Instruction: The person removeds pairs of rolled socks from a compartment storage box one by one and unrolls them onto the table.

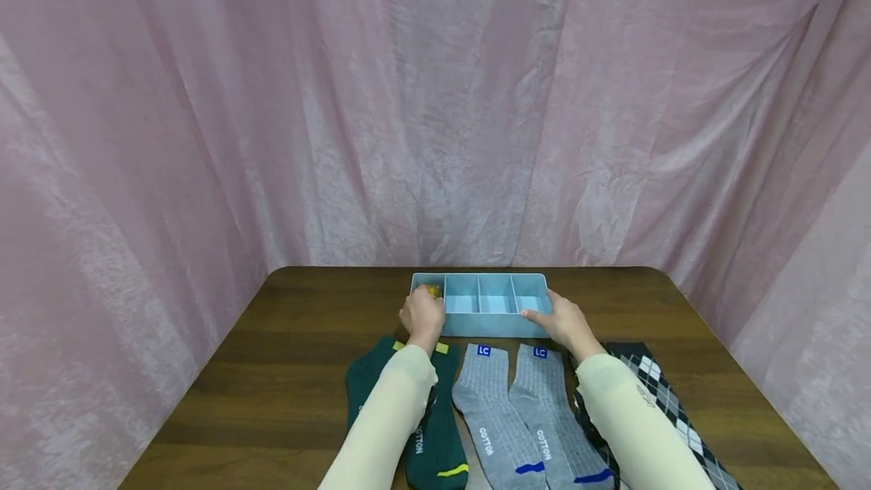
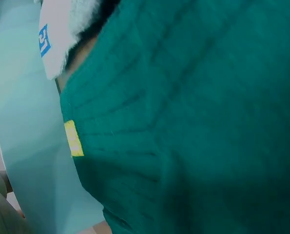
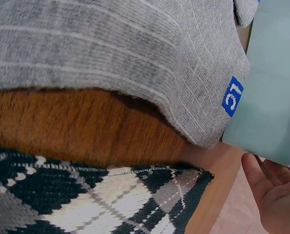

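Note:
A light blue box (image 1: 498,325) with several compartments in a row stands on the table. My left hand (image 1: 420,316) is at its left end, fingers bent over the leftmost compartment. A small yellow thing (image 1: 433,291) shows there by the fingertips; whether they pinch it is hidden. At the other end my right hand (image 1: 563,324) grips the box, thumb along the front wall and fingers at the side. In the right wrist view this hand (image 3: 276,195) touches the box's end. Dark green socks (image 1: 435,445) and grey ribbed socks (image 1: 486,414) lie in front of the box.
Black-and-white argyle socks (image 1: 670,407) lie at the right, partly under my right sleeve (image 1: 640,414). The wooden table (image 1: 286,369) ends at a pink curtain (image 1: 463,134) behind. A green sock (image 2: 193,97) fills most of the left wrist view.

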The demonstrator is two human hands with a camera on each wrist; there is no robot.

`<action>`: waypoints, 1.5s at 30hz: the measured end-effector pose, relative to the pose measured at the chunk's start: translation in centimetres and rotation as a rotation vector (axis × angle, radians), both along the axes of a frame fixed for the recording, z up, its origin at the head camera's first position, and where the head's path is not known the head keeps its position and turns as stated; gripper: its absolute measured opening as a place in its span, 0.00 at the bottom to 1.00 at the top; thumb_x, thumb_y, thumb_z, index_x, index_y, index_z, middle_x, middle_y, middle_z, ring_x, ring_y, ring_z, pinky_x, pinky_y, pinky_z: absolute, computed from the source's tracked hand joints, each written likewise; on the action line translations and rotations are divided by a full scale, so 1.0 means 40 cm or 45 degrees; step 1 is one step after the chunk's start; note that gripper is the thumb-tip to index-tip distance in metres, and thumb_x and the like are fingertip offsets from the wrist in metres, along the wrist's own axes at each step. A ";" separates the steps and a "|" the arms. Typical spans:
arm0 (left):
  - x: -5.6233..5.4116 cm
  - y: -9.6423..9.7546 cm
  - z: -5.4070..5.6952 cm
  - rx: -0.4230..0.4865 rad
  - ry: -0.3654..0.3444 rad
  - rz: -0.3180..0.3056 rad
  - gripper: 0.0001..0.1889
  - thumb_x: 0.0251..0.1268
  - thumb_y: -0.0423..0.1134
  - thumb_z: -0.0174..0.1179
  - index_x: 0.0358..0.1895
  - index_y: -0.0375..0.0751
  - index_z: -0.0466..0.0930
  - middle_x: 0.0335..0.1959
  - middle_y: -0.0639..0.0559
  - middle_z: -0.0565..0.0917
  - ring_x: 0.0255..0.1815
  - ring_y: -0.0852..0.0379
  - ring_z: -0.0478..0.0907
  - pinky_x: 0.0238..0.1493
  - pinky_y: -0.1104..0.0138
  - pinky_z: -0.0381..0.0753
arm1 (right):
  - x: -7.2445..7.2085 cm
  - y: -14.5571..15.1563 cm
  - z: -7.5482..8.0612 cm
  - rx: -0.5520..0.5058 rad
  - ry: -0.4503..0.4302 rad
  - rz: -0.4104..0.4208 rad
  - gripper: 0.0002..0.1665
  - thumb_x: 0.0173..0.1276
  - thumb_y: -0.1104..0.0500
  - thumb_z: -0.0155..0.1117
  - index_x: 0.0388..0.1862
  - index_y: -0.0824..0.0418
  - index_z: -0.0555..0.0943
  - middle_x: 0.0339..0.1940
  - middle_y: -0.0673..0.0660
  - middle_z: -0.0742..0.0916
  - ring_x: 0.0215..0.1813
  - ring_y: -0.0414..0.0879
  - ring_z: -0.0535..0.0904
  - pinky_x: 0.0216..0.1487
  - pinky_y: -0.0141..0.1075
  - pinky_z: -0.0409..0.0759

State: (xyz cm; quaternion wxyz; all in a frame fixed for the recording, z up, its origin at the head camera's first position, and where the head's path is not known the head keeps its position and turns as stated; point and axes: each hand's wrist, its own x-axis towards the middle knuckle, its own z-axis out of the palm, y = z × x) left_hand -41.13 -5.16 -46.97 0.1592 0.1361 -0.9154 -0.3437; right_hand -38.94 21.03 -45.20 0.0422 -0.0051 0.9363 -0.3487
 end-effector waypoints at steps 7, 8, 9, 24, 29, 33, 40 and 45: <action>-0.008 -0.006 0.008 -0.067 -0.093 -0.056 0.11 0.67 0.41 0.64 0.38 0.35 0.86 0.35 0.42 0.85 0.40 0.42 0.82 0.47 0.47 0.75 | -0.001 0.001 0.003 0.011 -0.009 -0.018 0.56 0.70 0.37 0.62 0.78 0.71 0.51 0.75 0.74 0.62 0.73 0.71 0.58 0.67 0.64 0.62; -0.009 -0.005 0.009 -0.072 -0.106 -0.059 0.11 0.68 0.41 0.63 0.38 0.34 0.86 0.36 0.41 0.85 0.40 0.42 0.82 0.48 0.47 0.75 | -0.001 0.001 0.002 0.009 -0.008 -0.018 0.55 0.70 0.38 0.62 0.78 0.71 0.51 0.75 0.75 0.62 0.73 0.71 0.58 0.67 0.64 0.62; -0.009 -0.006 0.009 -0.075 -0.113 -0.062 0.11 0.68 0.41 0.63 0.38 0.34 0.86 0.36 0.41 0.85 0.40 0.42 0.82 0.48 0.47 0.75 | -0.001 0.001 0.001 0.006 -0.007 -0.019 0.54 0.70 0.39 0.62 0.78 0.71 0.51 0.75 0.75 0.62 0.73 0.71 0.58 0.67 0.64 0.62; -0.019 -0.021 0.016 -0.048 -0.213 -0.124 0.08 0.65 0.36 0.60 0.29 0.37 0.82 0.30 0.43 0.81 0.35 0.44 0.79 0.49 0.45 0.74 | 0.002 -0.003 -0.002 -0.021 0.001 -0.021 0.53 0.71 0.41 0.62 0.78 0.71 0.51 0.75 0.74 0.62 0.73 0.70 0.58 0.67 0.63 0.61; -0.022 -0.024 0.019 -0.040 -0.210 -0.099 0.06 0.63 0.34 0.62 0.33 0.35 0.83 0.32 0.41 0.83 0.37 0.43 0.80 0.48 0.45 0.76 | 0.002 -0.001 -0.002 -0.014 -0.007 -0.016 0.56 0.70 0.38 0.62 0.78 0.71 0.51 0.75 0.74 0.62 0.73 0.70 0.58 0.67 0.63 0.62; -0.024 -0.028 0.018 -0.032 -0.185 -0.061 0.06 0.60 0.34 0.65 0.36 0.33 0.84 0.33 0.40 0.83 0.36 0.43 0.80 0.45 0.47 0.78 | 0.001 0.000 0.000 -0.011 -0.004 -0.011 0.55 0.70 0.38 0.62 0.78 0.71 0.51 0.75 0.74 0.62 0.73 0.70 0.59 0.66 0.63 0.62; -0.031 -0.024 0.024 -0.043 -0.242 -0.096 0.07 0.61 0.35 0.64 0.36 0.33 0.84 0.33 0.40 0.83 0.38 0.43 0.80 0.47 0.46 0.76 | -0.003 0.001 0.001 0.005 0.013 -0.030 0.56 0.69 0.36 0.63 0.79 0.69 0.52 0.75 0.73 0.63 0.73 0.70 0.59 0.67 0.63 0.62; -0.027 -0.018 0.022 -0.057 -0.271 -0.088 0.09 0.61 0.36 0.64 0.40 0.33 0.83 0.36 0.40 0.83 0.39 0.43 0.79 0.48 0.46 0.75 | -0.002 0.003 -0.005 -0.005 0.003 -0.030 0.55 0.69 0.38 0.63 0.79 0.69 0.52 0.75 0.73 0.63 0.73 0.70 0.59 0.67 0.63 0.62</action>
